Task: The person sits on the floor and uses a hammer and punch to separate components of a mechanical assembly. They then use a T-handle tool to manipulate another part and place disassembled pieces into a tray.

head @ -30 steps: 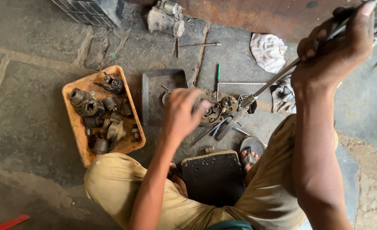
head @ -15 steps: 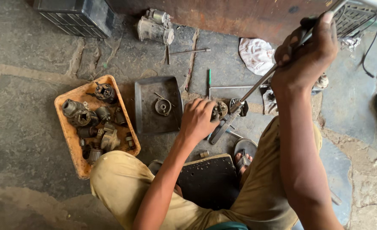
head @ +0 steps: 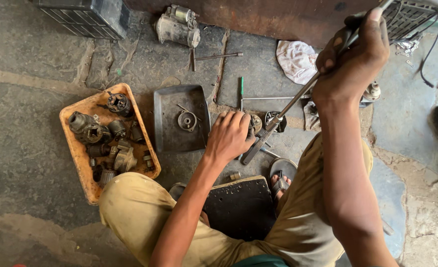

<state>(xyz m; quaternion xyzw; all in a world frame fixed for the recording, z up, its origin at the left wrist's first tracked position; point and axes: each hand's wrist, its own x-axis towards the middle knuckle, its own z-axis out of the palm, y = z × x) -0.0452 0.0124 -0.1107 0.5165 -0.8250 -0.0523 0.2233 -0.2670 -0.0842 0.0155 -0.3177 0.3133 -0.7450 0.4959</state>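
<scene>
My left hand [head: 230, 134] presses down on a greasy round metal part [head: 255, 123] lying on the stone floor. My right hand [head: 351, 59] is raised high and grips the handle end of a long metal bar [head: 292, 104]. The bar slants down to the left, and its dark lower end [head: 251, 153] sits against the part, just right of my left fingers. A second small dark part [head: 275, 120] lies right beside the first one. The part under my palm is mostly hidden.
An orange tray [head: 80, 163] of several dirty engine parts lies at left. A dark metal pan [head: 169, 123] holding a small round piece sits beside it. A starter motor [head: 178, 23], thin rods [head: 218, 56], a green-handled screwdriver [head: 241, 85] and a white rag [head: 296, 59] lie farther out. A black pad [head: 241, 207] rests between my legs.
My left hand came down from above the part and now rests on it. My right hand stayed raised on the bar; the view shifted slightly.
</scene>
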